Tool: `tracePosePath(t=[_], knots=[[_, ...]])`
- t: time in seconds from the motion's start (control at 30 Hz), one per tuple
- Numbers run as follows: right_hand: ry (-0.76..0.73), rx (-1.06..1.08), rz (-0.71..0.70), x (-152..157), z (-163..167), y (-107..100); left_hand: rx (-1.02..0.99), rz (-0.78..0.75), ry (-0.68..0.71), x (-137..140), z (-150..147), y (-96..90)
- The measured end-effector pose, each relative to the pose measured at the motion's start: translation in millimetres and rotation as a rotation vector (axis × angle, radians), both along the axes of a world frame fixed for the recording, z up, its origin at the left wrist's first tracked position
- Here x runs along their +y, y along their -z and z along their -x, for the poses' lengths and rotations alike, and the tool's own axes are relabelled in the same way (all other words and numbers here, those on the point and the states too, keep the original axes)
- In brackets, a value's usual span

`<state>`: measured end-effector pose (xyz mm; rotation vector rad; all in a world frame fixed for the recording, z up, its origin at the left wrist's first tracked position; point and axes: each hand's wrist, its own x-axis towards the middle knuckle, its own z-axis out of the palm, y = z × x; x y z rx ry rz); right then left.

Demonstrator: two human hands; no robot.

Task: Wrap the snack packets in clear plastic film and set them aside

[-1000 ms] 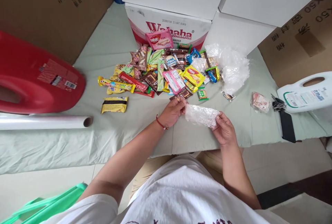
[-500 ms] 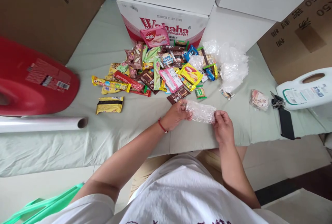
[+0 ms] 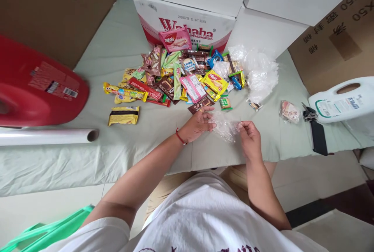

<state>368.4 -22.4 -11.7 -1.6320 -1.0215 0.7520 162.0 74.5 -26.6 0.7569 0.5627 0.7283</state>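
Note:
A crumpled clear plastic bag (image 3: 224,126) is stretched between my hands above the front of the cloth-covered table. My left hand (image 3: 198,125) pinches its left end between thumb and fingers, with some fingers spread. The right end is gripped in the closed fingertips of my right hand (image 3: 250,134). Just beyond my left hand lies a brown cocoa wafer packet (image 3: 201,104), and a small green-ended packet (image 3: 225,103) lies behind the bag. Farther back is a heap of wrapped snacks, with a yellow nabati packet (image 3: 215,82) on it.
A pile of clear plastic bags (image 3: 260,74) lies right of the snacks. A wrapped packet (image 3: 290,111), keys, a black case (image 3: 318,138) and a white jug (image 3: 340,100) stand farther right. A red jug (image 3: 41,84) and a film roll (image 3: 43,136) are at left. Boxes line the back.
The plastic bag has gone from flat and stretched to bunched and sagging. My left fingers have spread a little, and my right hand has shifted slightly left.

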Motion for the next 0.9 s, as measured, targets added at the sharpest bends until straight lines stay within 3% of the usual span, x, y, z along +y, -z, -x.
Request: tracePosePath(t=[0.13,0.37,0.47,0.6,0.67,0.8,0.9], knots=[[0.06,0.204,0.032,0,-11,-10,0.033,-0.019,0.027,8,6,4.3],[0.018,0.421,0.139,-8,-36,-25,0.213,-0.193,0.086,24,21,10.9],[0.087,0.544,0.135,-15,-42,-23,0.24,-0.218,0.042,26,23,8.8],[0.165,0.692,0.065,-22,-39,-12,0.258,-0.144,-0.029,23,22,-2.8],[0.168,0.727,0.044,-24,-35,-6,0.342,-0.117,0.039,14,19,-11.6],[0.16,0.741,0.029,-26,-31,0,0.523,-0.108,0.31,-23,5,-24.7],[0.159,0.75,0.02,-26,-31,0,0.527,0.03,0.414,-59,-11,-24.2]])
